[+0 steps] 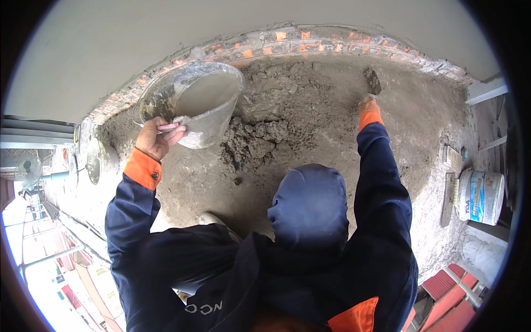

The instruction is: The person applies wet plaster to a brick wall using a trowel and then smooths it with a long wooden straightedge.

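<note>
My left hand grips the near rim of a grey, mortar-stained bucket, its fingers closed around the edge by the handle. The bucket leans to one side, and greyish liquid shows inside it. Away to the right, my right hand is closed on a trowel, whose blade lies close to the mortar-covered floor. Whether the blade touches the floor I cannot tell. Between my hands, beside the bucket, sits a heap of lumpy wet mortar. My right fingers are partly hidden by the cuff.
A low band of exposed brick runs along the foot of the grey wall. To the right stand a white pail and a flat board-like tool. A fan is at far left, above an edge overlooking rooftops.
</note>
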Available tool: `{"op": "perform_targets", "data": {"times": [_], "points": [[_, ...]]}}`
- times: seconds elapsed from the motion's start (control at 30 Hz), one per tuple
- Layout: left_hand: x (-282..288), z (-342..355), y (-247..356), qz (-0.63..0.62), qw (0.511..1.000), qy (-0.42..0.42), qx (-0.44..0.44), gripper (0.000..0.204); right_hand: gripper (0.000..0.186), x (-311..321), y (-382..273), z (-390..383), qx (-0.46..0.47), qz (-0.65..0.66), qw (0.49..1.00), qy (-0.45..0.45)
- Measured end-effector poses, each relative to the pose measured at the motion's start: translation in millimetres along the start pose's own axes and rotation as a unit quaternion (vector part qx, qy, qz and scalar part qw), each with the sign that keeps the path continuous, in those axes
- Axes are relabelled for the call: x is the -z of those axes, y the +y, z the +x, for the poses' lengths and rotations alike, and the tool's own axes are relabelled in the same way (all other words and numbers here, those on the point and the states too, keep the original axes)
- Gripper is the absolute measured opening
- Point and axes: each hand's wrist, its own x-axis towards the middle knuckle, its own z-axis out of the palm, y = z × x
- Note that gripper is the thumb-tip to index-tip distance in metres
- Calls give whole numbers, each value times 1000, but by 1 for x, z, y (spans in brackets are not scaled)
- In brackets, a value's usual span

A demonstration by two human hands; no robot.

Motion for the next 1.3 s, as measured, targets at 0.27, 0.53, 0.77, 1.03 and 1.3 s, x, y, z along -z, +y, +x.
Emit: {"op": "perform_targets", "data": {"times": [0.27,0.53,0.77,1.03,1.3], "points": [[51,29,-5,-83,996,44,0,23,56,-33,-106,-92,32,148,968,-202],[118,69,-24,-197,969,140,-41,29,47,2,-35,-68,192,6,981,-41],[177,98,-62,-221,963,145,-56,34,55,-6,-54,-27,185,4,982,-51],[211,83,-98,-269,946,174,-43,31,60,-47,53,-37,134,18,990,-36],[224,64,-121,-222,965,136,-14,28,56,-91,24,-105,-110,159,973,-124]]}}
